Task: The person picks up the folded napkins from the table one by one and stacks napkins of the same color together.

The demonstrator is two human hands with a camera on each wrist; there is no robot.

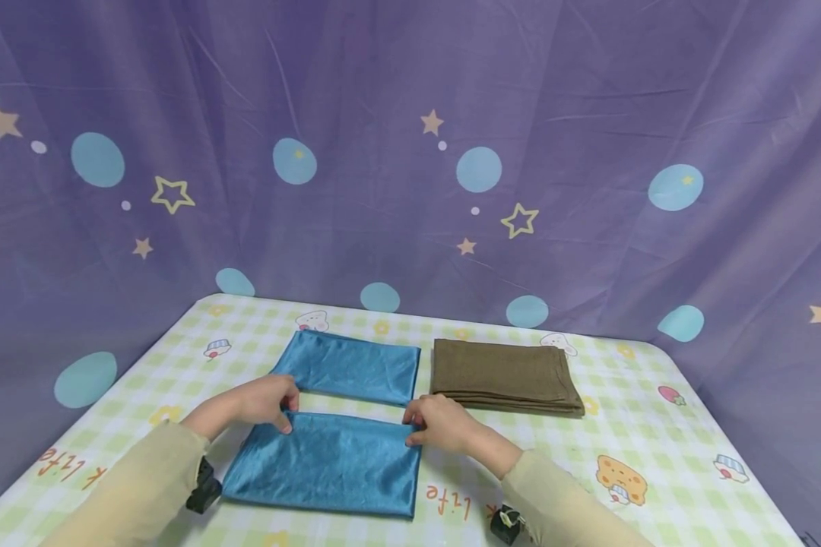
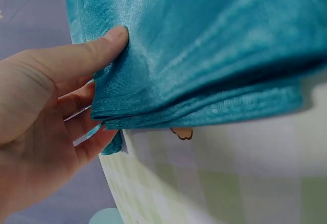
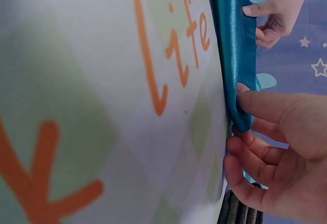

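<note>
A shiny blue folded cloth (image 1: pixel 328 467) lies near the front of the table, its far edge between both hands. My left hand (image 1: pixel 263 403) pinches its far left corner, thumb on top and fingers beneath, as the left wrist view shows with the layered cloth (image 2: pixel 168 55). At the far right corner, my right hand (image 1: pixel 441 425) pinches the same cloth; in the right wrist view the thumb and fingers close on its folded edge (image 3: pixel 237 55). Just beyond lies a second blue folded cloth (image 1: pixel 352 368), partly behind the left hand.
A brown folded cloth (image 1: pixel 502 372) in several layers lies at the back right, beyond my right hand. All rest on a table with a green-and-white checked cover (image 1: pixel 657 425). A purple patterned curtain (image 1: pixel 397 91) hangs behind and at both sides.
</note>
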